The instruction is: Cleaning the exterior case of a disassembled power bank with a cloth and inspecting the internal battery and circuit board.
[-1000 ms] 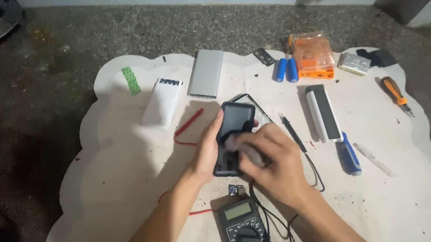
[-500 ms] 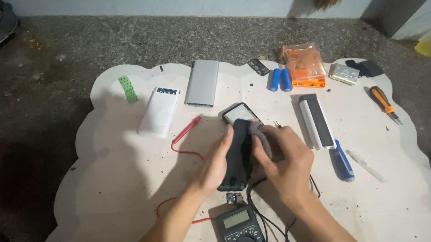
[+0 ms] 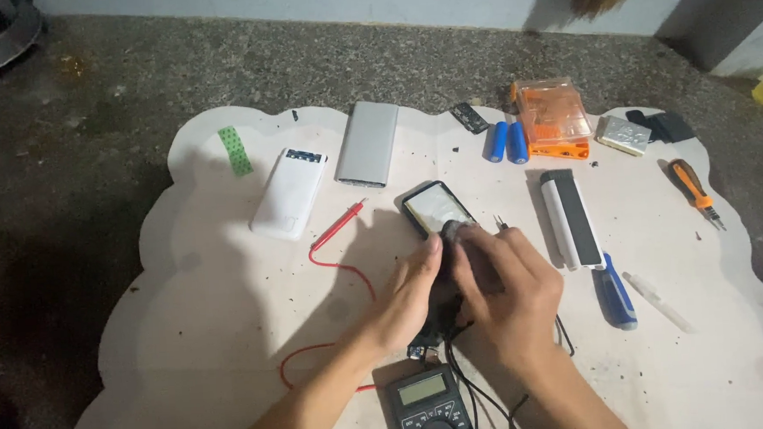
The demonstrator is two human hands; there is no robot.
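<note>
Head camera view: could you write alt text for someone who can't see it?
Two hands, left and right, grip a black power bank over a white mat. A multimeter sits below, with other power banks, blue batteries and screwdrivers around.

Bare mat (image 3: 205, 337) left; red probe lead (image 3: 338, 252), multimeter (image 3: 428, 408) crowd hands.

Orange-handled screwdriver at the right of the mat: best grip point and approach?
Grip the orange-handled screwdriver by its thick handle, the upper left part, not the thin metal tip that points down and right. Come from above and pinch across the handle: it lies flat on the white mat with bare mat on both long sides. It sits well clear of both hands, likely easiest from the right.
</note>
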